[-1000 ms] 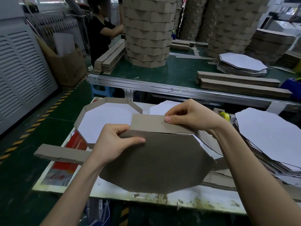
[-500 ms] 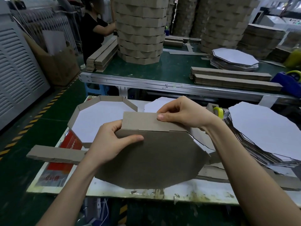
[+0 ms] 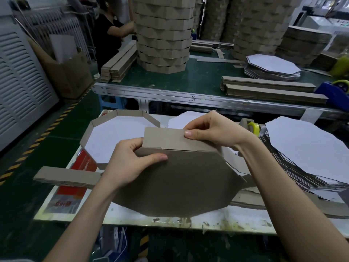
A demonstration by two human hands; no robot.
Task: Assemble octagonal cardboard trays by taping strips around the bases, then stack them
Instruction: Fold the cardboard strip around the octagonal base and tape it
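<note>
Head view | gripping octagonal base (image 3: 185, 182) with left hand (image 3: 130, 163), thumb pressed flat | pinching strip (image 3: 166, 138) top edge with right hand (image 3: 213, 129), just beyond left thumb | risk: skewing strip off base edge through loosened pinch

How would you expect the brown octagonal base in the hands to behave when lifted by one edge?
Probably stiff: the octagonal base looks flat though the left hand and right hand grip only its top edge and cardboard strip. Likely light, since a few fingers seem to carry it.
</note>
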